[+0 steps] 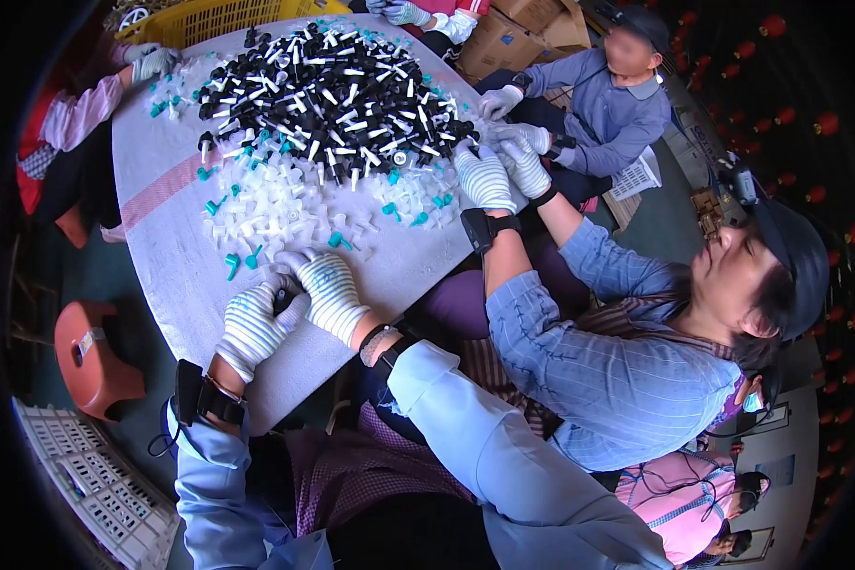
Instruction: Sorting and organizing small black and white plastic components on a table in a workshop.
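At the tabletop edge, both gloved hands met: the left hand and right hand pinched one small black part between their fingertips, each grip narrow around it, just below the clear caps

Bright even daylight, soft shadows; heavy fisheye bending, perhaps vignetted rim

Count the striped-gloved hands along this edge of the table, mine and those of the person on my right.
Mine: 2, left hand and right hand, meeting at a black part
Neighbour's hands: 2
Total: 4
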Demonstrator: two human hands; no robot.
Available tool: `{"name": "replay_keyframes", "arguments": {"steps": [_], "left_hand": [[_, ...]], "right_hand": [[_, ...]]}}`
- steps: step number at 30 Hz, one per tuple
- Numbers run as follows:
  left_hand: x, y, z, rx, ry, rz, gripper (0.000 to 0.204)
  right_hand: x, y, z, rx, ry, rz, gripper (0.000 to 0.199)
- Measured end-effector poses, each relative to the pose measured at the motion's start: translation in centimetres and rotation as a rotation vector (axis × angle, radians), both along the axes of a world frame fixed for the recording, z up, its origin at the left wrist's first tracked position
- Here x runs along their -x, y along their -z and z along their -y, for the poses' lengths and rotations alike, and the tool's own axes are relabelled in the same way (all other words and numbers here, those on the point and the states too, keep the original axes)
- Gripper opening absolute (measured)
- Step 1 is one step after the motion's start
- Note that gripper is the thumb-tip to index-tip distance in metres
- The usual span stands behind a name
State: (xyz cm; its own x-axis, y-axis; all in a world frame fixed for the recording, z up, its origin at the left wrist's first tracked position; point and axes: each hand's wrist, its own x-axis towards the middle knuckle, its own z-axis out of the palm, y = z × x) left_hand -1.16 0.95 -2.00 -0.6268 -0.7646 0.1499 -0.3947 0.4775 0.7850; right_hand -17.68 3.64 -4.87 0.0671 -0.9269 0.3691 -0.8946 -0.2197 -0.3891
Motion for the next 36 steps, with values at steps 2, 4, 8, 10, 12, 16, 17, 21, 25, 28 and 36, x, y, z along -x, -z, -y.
{"name": "replay_keyframes", "arguments": {"steps": [2, 4, 8, 10, 12, 16, 17, 21, 25, 28, 36], "left_hand": [[0.02, 0.33, 0.07, 0.03, -0.007, -0.012, 0.03], [0.01, 0.53, 0.08, 0.044, -0.009, -0.026, 0.03], [-0.13, 0.42, 0.01, 0.042, -0.01, -0.033, 0.03], [-0.12, 0.32, -0.03, 0.03, -0.01, -0.035, 0.03], [-0.02, 0.24, -0.05, 0.017, -0.009, -0.035, 0.029], [-0.12, 0.2, -0.04, 0.018, 0.0, -0.047, 0.029], [-0.2, 0.3, 0.0, 0.031, 0.0, -0.051, 0.028], [-0.28, 0.41, 0.02, 0.043, 0.005, -0.056, 0.028], [-0.37, 0.44, -0.03, 0.034, 0.005, -0.063, 0.03], [-0.36, 0.26, -0.05, 0.016, 0.008, -0.053, 0.03], [-0.5, 0.07, -0.09, 0.006, 0.01, -0.036, 0.031]], "right_hand": [[0.06, 0.07, 0.09, -0.002, -0.003, -0.006, 0.043], [0.03, 0.17, 0.1, -0.004, -0.005, -0.013, 0.044], [-0.05, 0.37, 0.08, -0.004, 0.0, -0.029, 0.046], [0.01, 0.36, 0.05, 0.004, -0.002, -0.028, 0.046], [0.12, 0.29, -0.01, 0.011, -0.008, -0.023, 0.046], [0.02, 0.08, 0.0, 0.021, -0.005, -0.025, 0.045], [-0.07, 0.0, -0.03, 0.018, -0.007, -0.023, 0.044], [-0.22, 0.02, -0.09, 0.028, -0.005, -0.015, 0.044], [-0.26, 0.02, -0.1, 0.045, -0.005, -0.015, 0.042], [-0.27, 0.13, -0.07, 0.055, -0.001, -0.026, 0.041], [-0.39, 0.35, 0.03, 0.045, 0.007, -0.021, 0.04]]}}
